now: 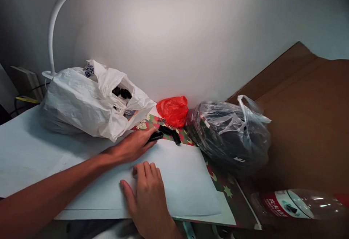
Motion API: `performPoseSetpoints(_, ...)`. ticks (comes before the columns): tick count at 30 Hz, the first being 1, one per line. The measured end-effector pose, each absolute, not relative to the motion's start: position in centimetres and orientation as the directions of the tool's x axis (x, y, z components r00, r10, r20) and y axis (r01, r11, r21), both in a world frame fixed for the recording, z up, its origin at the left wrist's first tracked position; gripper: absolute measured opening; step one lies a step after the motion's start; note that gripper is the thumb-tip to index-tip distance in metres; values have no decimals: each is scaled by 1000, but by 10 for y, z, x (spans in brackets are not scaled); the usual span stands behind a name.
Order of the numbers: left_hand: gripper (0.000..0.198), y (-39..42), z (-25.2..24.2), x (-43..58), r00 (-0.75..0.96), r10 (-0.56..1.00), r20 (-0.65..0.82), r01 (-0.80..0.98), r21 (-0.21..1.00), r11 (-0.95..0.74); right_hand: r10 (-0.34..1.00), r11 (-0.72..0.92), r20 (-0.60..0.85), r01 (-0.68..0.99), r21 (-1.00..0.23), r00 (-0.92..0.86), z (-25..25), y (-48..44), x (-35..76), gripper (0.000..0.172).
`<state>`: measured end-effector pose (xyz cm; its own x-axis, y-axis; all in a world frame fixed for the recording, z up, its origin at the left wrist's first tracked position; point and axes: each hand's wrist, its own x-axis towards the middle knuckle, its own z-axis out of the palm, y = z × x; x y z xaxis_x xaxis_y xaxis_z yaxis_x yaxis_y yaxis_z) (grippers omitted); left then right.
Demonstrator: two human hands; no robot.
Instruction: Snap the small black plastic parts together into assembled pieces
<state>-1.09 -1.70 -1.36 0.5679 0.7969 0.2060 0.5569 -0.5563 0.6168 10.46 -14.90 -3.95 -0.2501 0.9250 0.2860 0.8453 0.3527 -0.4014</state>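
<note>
My left hand (136,144) reaches across the white sheet (185,173) with its fingers closed around a small black oblong piece (156,136); its exact kind does not show. Just beyond lie two similar black pieces (169,133), close together on the camouflage-patterned table cover (191,141). Nearer to me, my right hand (149,191) rests on the sheet, palm down. Its thumb stands apart from the loosely bent fingers, and nothing shows in it. Small piles of tiny metal-looking parts (141,124) sit behind my left hand.
A white plastic bag (79,104) with black items inside stands at the left, beneath a lamp (51,24). A red bag (173,110) sits against the wall. To the right are a filled clear bag (229,137), brown cardboard (308,122) and a plastic bottle (297,204).
</note>
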Motion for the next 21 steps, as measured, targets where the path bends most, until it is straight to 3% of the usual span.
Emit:
performPoseSetpoints(11,19,-18,-18,-12,616,748,246,509,600,-617,886,386,391,863,-327,-249,-61,-144,104,26)
performPoseSetpoints(15,21,-17,-21,-13,608,753,253,493,622,-608,842,477,430,821,-314,-325,-60,-147,103,23)
performPoseSetpoints(21,30,-19,-17,-15,590,764,263,483,643,-594,829,528,450,727,-438,-331,-57,-149,107,19)
